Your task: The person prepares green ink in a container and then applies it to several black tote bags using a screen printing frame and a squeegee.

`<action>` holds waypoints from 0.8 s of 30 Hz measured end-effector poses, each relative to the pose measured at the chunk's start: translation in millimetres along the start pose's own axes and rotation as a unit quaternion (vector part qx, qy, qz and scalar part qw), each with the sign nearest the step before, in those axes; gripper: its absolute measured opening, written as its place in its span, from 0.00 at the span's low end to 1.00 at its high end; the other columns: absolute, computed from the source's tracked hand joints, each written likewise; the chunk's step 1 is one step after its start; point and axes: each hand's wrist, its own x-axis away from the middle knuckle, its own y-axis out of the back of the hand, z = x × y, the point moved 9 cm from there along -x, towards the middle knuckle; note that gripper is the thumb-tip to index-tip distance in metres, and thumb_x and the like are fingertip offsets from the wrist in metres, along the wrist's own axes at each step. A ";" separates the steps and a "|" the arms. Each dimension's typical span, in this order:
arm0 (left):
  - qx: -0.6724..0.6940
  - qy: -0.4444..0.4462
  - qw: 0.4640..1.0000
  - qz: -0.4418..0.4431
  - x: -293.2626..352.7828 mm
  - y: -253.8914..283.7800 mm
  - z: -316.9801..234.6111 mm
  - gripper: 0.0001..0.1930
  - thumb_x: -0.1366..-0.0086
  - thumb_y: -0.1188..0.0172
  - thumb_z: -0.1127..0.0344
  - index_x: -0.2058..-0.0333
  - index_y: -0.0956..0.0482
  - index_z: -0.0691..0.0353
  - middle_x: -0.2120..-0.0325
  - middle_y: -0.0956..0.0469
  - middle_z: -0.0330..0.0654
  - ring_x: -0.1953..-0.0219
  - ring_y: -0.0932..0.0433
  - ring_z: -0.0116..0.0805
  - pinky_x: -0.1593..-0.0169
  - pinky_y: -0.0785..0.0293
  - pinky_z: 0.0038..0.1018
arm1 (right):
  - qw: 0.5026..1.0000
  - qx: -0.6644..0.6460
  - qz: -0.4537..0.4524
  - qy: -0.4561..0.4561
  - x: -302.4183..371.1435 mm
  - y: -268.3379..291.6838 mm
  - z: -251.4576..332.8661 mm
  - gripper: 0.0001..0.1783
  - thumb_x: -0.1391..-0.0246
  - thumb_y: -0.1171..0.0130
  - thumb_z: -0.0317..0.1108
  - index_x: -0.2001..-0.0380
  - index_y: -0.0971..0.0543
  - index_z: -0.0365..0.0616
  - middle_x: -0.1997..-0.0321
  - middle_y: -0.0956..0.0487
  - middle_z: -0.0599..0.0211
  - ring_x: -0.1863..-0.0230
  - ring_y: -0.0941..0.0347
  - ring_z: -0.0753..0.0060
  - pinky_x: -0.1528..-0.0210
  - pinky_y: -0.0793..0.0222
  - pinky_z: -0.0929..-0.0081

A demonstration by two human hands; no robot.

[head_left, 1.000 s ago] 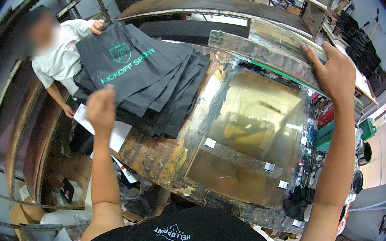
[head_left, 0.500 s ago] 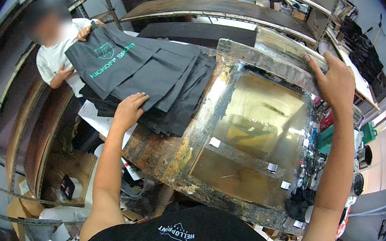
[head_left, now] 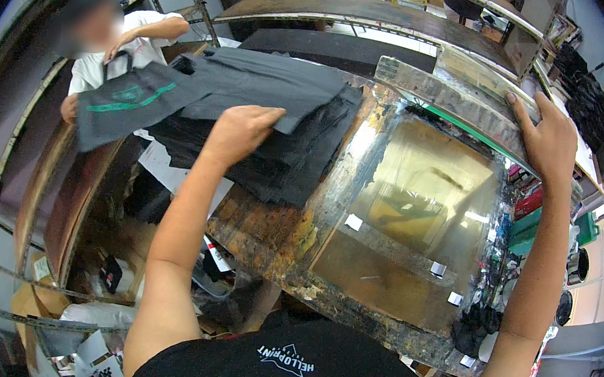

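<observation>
- Metal shelving is curving around a cluttered print workshop, and a paint-crusted tabletop [head_left: 267, 237] is filling the middle of my head view.
- At about 10 o'clock from centre, my left hand [head_left: 237, 133] is lying palm-down with its fingers loosely together, pressing on the stack of dark fabric pieces [head_left: 284, 149]; I cannot tell whether it is pinching a layer.
- At 2 o'clock, my right hand [head_left: 546, 138] is gripping the raised far edge of the screen frame [head_left: 446, 97], fingers wrapped over the rail, tilting it up above the glassy printing bed [head_left: 419, 202].
- At 9 o'clock, another person in a white shirt [head_left: 149, 26] is holding a dark printed bag [head_left: 125, 105] by its top.
- I am judging the fabric as light, soft and floppy, likely sliding layer on layer, so taking one piece by a corner or edge looks best.
- I am judging the frame as stiff and fairly heavy, paint-slick in places; its outer rail is looking like the safe hold.
</observation>
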 end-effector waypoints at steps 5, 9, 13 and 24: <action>0.000 -0.127 0.992 0.027 -21.1 -49.9 -96.7 0.15 0.39 0.39 0.69 0.53 0.18 0.65 0.56 0.15 0.50 0.53 0.15 0.48 0.49 0.17 0.39 | 1.000 -0.006 -0.004 0.015 -0.7 -5.4 -5.9 0.42 0.40 0.50 0.72 0.58 0.16 0.37 0.63 0.17 0.40 0.56 0.20 0.37 0.52 0.27 0.48; 0.075 -0.141 0.986 0.041 -31.1 -112.5 -188.9 0.16 0.39 0.40 0.66 0.53 0.21 0.67 0.62 0.16 0.49 0.58 0.15 0.46 0.54 0.17 0.38 | 0.999 0.015 -0.032 0.027 -2.5 -7.8 -8.7 0.45 0.40 0.54 0.76 0.58 0.16 0.38 0.61 0.16 0.43 0.56 0.19 0.40 0.51 0.25 0.48; 0.139 -0.101 0.975 0.140 -43.5 -204.7 -280.3 0.20 0.36 0.39 0.60 0.49 0.23 0.67 0.59 0.17 0.50 0.55 0.17 0.46 0.54 0.19 0.36 | 0.999 0.019 -0.026 0.038 -4.7 -5.8 -7.3 0.45 0.40 0.55 0.76 0.57 0.15 0.41 0.62 0.15 0.43 0.56 0.18 0.41 0.52 0.25 0.47; 0.140 -0.086 0.952 0.258 9.5 -242.4 -310.5 0.54 0.43 0.52 0.17 0.29 0.34 0.53 0.25 0.44 0.50 0.23 0.54 0.64 0.27 0.67 0.70 | 0.995 -0.014 0.086 0.044 -4.3 -28.0 -11.8 0.49 0.40 0.73 0.85 0.77 0.28 0.49 0.81 0.33 0.75 0.79 0.39 0.80 0.80 0.41 0.77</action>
